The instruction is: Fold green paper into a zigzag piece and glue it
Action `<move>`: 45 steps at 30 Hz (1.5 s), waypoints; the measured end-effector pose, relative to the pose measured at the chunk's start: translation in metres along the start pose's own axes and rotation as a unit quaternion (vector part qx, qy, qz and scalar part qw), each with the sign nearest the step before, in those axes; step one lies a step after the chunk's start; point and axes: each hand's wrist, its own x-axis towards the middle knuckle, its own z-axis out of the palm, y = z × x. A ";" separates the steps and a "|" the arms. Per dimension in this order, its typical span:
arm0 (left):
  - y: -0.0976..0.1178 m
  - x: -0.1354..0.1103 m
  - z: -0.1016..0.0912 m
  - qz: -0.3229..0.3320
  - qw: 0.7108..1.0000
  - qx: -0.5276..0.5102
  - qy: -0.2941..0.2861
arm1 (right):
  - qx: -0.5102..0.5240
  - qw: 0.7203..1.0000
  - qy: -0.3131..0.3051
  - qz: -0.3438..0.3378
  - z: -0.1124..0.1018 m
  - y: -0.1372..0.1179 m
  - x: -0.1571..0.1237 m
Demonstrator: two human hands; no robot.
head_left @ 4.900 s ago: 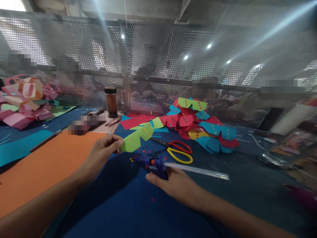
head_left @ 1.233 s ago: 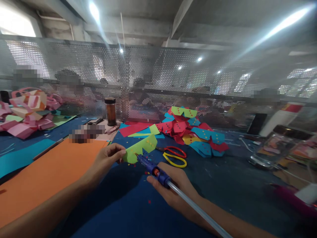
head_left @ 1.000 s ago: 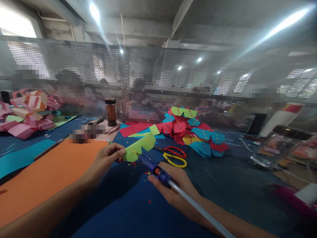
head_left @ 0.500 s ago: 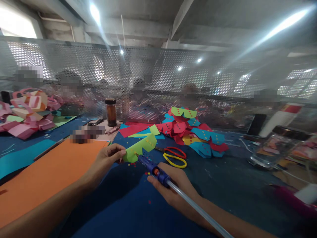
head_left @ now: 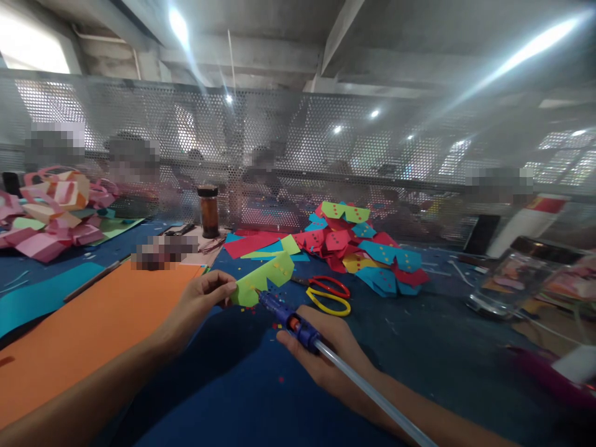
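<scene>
My left hand [head_left: 200,303] pinches one end of a lime-green folded paper piece [head_left: 265,278] with small red dots, held just above the blue table. My right hand [head_left: 326,357] grips a blue glue gun [head_left: 291,320] with an orange band and a clear glue stick [head_left: 372,397] trailing back over my wrist. The gun's nozzle touches the green piece near its lower left end, close to my left fingertips.
Red and yellow scissors [head_left: 328,292] lie just beyond the gun. A pile of red, blue, yellow and green paper pieces [head_left: 363,245] sits behind them. An orange sheet [head_left: 88,323] covers the left. A brown jar [head_left: 208,211] stands by the mesh screen. Glass jar [head_left: 516,276] at right; pink paper heap [head_left: 51,211] far left.
Since 4.9 s ago my right hand lifted the glue gun off the table and brought its nozzle to the green piece. Over the last second both hands barely moved.
</scene>
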 end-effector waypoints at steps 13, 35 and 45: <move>-0.001 0.000 0.000 0.019 1.000 0.022 -0.005 | -0.007 1.000 -0.002 -0.029 0.003 0.001 -0.001; -0.003 0.000 -0.001 0.018 0.999 0.021 -0.018 | -0.006 0.999 -0.003 -0.036 0.006 0.003 -0.001; -0.002 0.002 -0.001 0.006 1.000 -0.008 0.013 | 0.009 1.000 -0.005 -0.007 0.001 0.001 0.000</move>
